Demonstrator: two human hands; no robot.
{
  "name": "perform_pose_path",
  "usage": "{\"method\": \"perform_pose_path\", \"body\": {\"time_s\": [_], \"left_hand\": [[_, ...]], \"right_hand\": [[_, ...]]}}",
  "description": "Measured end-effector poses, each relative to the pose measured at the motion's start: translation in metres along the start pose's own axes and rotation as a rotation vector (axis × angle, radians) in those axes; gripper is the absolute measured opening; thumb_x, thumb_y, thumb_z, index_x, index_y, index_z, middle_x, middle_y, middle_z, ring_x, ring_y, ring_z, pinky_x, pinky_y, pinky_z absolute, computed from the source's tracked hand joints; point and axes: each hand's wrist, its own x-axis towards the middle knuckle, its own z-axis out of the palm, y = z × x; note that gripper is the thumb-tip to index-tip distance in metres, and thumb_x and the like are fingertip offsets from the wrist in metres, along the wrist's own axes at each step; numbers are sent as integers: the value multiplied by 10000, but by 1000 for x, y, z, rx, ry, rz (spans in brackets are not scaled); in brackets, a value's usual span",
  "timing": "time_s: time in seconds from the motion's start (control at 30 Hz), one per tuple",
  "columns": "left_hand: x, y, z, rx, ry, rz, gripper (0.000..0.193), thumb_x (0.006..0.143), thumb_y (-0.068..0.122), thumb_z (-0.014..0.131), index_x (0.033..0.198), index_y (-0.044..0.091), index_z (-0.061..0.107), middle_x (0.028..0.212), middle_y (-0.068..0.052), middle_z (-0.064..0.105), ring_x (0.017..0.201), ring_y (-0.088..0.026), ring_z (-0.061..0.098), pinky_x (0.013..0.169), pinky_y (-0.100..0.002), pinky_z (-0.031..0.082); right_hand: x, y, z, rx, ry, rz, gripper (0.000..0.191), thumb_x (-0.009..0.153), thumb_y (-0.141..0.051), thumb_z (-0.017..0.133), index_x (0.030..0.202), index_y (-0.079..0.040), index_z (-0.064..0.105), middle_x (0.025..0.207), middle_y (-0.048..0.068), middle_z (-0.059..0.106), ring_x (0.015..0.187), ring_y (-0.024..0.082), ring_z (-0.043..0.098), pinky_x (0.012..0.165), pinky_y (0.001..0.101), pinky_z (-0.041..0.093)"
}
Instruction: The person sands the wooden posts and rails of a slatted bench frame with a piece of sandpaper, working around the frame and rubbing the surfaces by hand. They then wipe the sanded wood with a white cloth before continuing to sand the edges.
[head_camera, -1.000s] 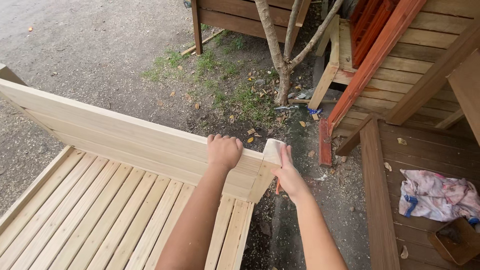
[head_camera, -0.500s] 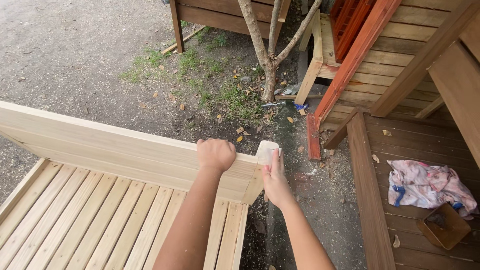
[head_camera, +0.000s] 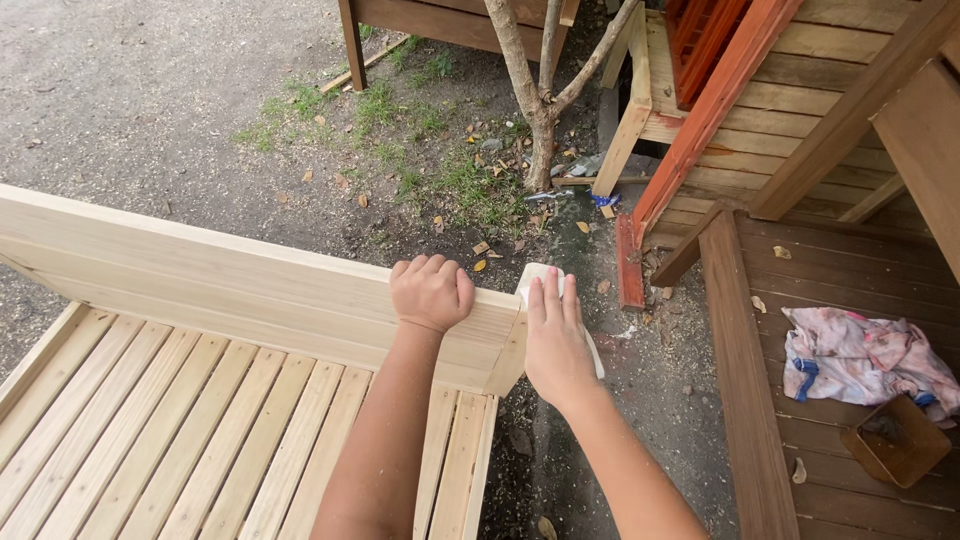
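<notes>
A pale, unfinished wooden frame with a tall side board and a slatted base fills the lower left. My left hand grips the top edge of the side board near its right end. My right hand lies flat against the outer end of the board at the corner, pressing a pale sheet, likely sandpaper, against the wood. Part of the sheet shows above and below my fingers.
A small forked tree stands in grass and dry leaves beyond the frame. Brown and orange wooden furniture stands at right, with a crumpled pink and white cloth and a small brown box on its deck. Gravel ground lies at upper left.
My right hand has slid up along the corner of the board with the sheet. My left hand keeps its grip on the top edge. The view has shifted slightly.
</notes>
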Motion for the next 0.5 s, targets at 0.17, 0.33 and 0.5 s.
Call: {"method": "perform_pose_path", "body": {"time_s": [0.17,0.33,0.5], "left_hand": [[1,2,3,-9,61,21,227,794,226,624,590,171,539,638,-3,529,634,-225,549,625,-402,373],[2,3,3,-23,43,11,213,805,219,615,609,172,547,661,0,541,635,-225,538,629,-402,367],[2,2,2,-8,43,36,221,807,229,612,607,167,543,654,-9,537,650,-229,546,642,-403,376]], "right_hand": [[6,11,5,26,116,-87,690,859,87,463,1516,112,254,1630,316,123,1522,458,100,1223,497,185],[3,15,21,305,164,51,753,834,165,441,1552,24,261,1692,243,98,1550,405,89,1224,440,218],[-8,38,38,1656,216,233,800,842,64,459,1608,-57,259,1668,172,259,1519,313,272,1189,427,304]]}}
